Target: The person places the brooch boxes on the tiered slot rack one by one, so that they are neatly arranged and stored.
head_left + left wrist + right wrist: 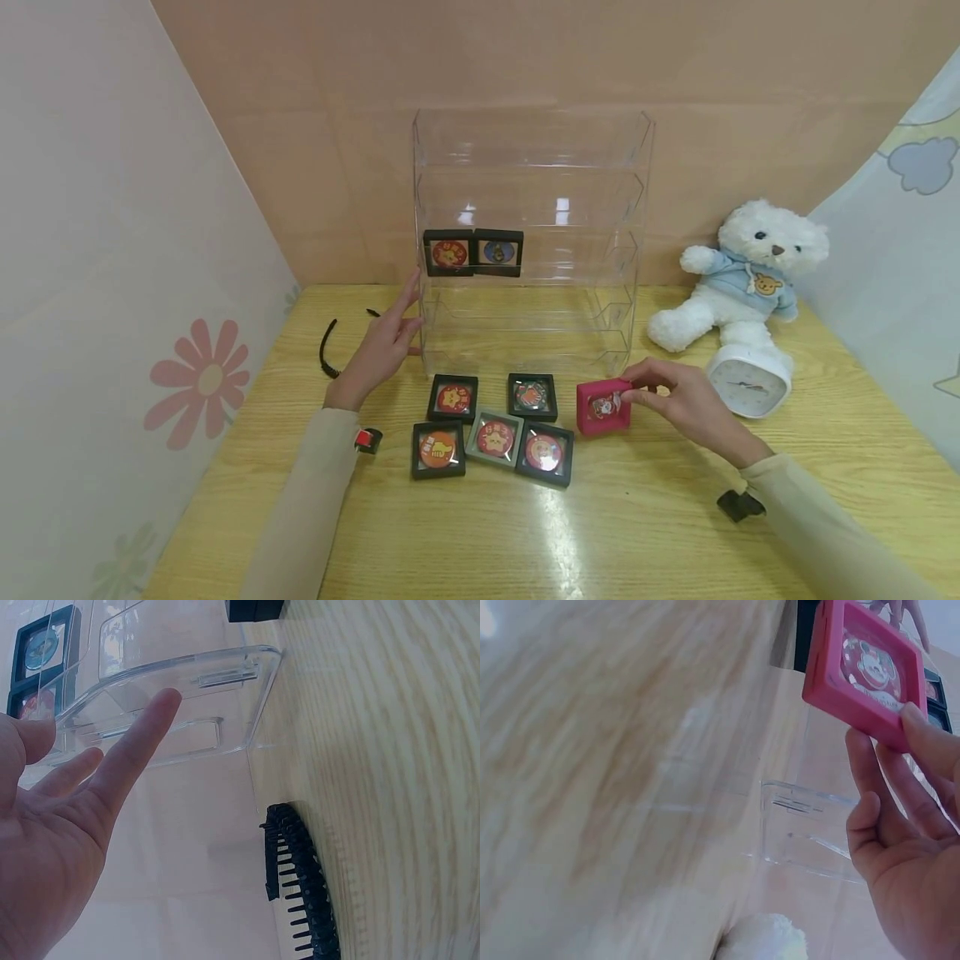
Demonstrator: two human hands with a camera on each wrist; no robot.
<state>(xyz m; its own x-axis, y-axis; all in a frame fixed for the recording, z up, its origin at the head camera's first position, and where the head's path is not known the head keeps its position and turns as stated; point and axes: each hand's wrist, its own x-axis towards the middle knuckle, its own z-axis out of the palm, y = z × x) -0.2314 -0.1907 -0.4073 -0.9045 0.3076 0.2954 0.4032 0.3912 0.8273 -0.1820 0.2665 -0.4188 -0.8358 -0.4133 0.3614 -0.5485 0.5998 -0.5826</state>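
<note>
Your right hand [686,408] pinches the pink box [592,417] near the black boxes [438,451]. Your left hand [384,346], fingers straight, is at the clear rack's [528,317] side. Only the head view shows the clock [748,383]; the left wrist view best shows the hairband [313,892] teeth.

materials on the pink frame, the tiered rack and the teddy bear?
Pink frame: likely moulded plastic, fairly matte; flat, even colour and crisp edges.
Tiered rack: probably acrylic or similar clear plastic, glossy; see-through, with bright reflections.
Teddy bear: plush, soft-looking and matte; fluffy white pile. Fibre type can't be told.
</note>
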